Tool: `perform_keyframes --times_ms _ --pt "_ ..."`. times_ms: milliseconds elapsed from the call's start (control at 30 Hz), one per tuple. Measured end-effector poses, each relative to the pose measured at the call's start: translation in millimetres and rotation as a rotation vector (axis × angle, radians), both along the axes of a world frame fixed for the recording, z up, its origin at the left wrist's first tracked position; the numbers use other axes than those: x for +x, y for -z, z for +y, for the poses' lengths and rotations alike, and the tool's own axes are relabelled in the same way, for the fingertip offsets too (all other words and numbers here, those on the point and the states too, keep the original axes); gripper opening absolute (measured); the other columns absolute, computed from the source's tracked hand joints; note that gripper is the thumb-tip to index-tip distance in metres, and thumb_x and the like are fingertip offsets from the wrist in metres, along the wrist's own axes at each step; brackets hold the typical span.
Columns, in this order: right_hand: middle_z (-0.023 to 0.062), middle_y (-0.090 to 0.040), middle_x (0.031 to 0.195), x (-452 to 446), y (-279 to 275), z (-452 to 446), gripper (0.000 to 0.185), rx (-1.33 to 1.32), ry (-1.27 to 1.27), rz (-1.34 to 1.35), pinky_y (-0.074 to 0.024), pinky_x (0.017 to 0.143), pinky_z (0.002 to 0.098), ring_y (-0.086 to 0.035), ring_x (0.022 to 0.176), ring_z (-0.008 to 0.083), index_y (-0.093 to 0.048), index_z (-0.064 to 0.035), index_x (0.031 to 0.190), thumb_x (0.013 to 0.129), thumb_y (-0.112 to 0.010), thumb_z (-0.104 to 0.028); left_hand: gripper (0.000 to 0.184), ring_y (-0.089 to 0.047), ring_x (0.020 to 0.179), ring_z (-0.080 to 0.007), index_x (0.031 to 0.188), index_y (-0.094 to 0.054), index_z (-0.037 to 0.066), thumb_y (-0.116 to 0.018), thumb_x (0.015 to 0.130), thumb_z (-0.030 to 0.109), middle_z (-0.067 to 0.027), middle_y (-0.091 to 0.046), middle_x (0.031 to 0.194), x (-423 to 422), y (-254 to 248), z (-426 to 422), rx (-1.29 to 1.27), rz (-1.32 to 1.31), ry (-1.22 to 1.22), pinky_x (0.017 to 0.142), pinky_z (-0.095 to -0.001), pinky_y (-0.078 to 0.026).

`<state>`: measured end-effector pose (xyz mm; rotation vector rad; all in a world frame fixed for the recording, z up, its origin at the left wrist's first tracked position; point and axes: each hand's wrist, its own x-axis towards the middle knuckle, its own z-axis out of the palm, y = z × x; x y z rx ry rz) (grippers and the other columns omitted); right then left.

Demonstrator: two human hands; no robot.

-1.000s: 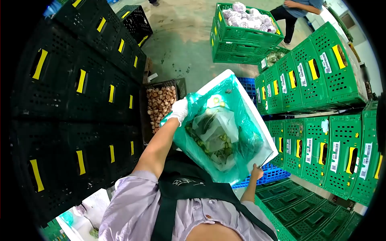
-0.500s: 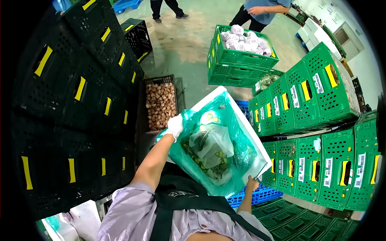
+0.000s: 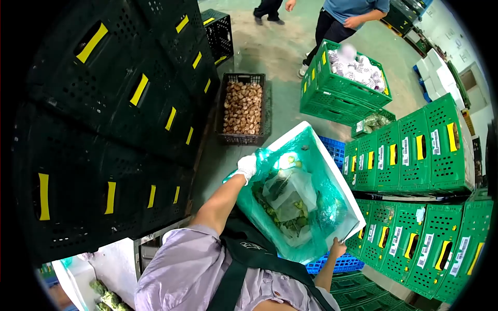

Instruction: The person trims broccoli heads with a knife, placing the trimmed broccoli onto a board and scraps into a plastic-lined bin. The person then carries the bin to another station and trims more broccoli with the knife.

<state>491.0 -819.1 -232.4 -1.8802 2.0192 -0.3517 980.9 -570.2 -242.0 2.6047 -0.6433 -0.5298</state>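
Note:
A white foam box [image 3: 340,179] lined with a green plastic bag [image 3: 328,207] is held tilted in front of the body. Inside the bag lie green vegetables [image 3: 295,224] partly under a thin translucent sheet [image 3: 298,189]. My left hand [image 3: 247,168], in a white glove, is closed on the box's left rim and the bag edge. At the lower right corner my bare right hand [image 3: 337,247] grips the box rim. Both hands' undersides are hidden.
Dark crates [image 3: 119,140] are stacked at left. A black crate of mushrooms [image 3: 243,109] stands ahead. Green crates [image 3: 404,150] are stacked at right, near a blue pallet [image 3: 334,150]. A person in a blue shirt [image 3: 353,10] is beside crates of white-netted produce [image 3: 358,72]; another person's legs [image 3: 268,10] show behind.
The view has shifted, so the mushroom crate now shows whole, farther from the box. Both hands keep hold of the box. The person in blue is more fully in view, next to the netted produce.

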Motion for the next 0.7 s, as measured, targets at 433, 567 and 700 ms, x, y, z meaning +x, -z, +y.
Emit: perform_keyframes --times_ms 433,567,700 --pt "0.0162 -0.064 0.065 106 4 53 0.035 -0.120 -0.282 0.233 -0.0504 0.060 0.0434 -0.063 0.063 0.0359 -0.064 -0.0043 0.070 0.061 -0.073 -0.037 0.032 -0.064 0.084 -0.0376 0.087 -0.067 0.004 -0.052 0.084 0.032 -0.0183 -0.067 0.088 -44 98 209 0.087 0.290 -0.454 0.072 -0.0459 -0.050" --pt "0.0156 -0.062 0.065 168 41 50 0.035 -0.078 -0.547 0.225 -0.0493 0.059 0.0445 -0.062 0.062 0.0356 -0.062 -0.0045 0.073 0.064 -0.068 -0.038 0.040 -0.064 0.078 -0.0219 0.099 -0.067 0.006 -0.054 0.085 0.041 -0.0103 -0.069 0.090 -89 129 268 -0.090 0.501 -0.933 0.071 -0.0369 -0.049" --pt "0.0128 -0.060 0.061 240 96 45 0.029 -0.092 -0.812 0.191 -0.0465 0.055 0.0461 -0.060 0.059 0.0349 -0.062 -0.0078 0.075 0.065 -0.072 -0.034 0.036 -0.061 0.074 -0.0163 0.096 -0.068 0.005 -0.059 0.083 0.037 -0.0051 -0.068 0.085 -168 231 337 -0.503 0.518 -1.320 0.068 -0.0338 -0.049"
